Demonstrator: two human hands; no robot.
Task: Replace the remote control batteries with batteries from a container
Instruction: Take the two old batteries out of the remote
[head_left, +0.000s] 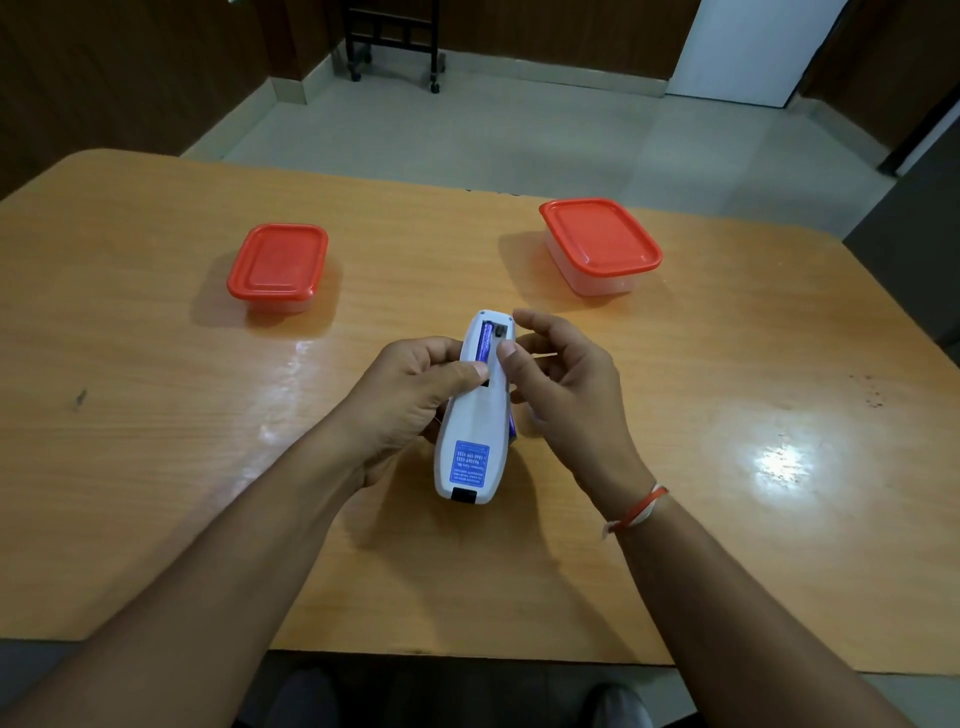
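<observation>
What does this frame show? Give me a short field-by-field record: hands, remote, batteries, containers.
left hand: grips the remote from its left side, thumb on the back
right hand: fingers at the remote's right edge, holding nothing that I can make out
remote: white, back facing up, battery bay open
battery: one blue cell visible in the bay; second slot looks empty
left container: red lid on, contents hidden
right container: red lid on, clear body
table: wooden, both containers standing on it

The left hand (415, 395) covers the left side of the remote (470, 415) at the frame's centre. The print on its blue label (471, 464) is too small to read. Both red-lidded boxes (278, 265) (600, 244) hide their contents. The surface (156, 467) is cut off left and right.
</observation>
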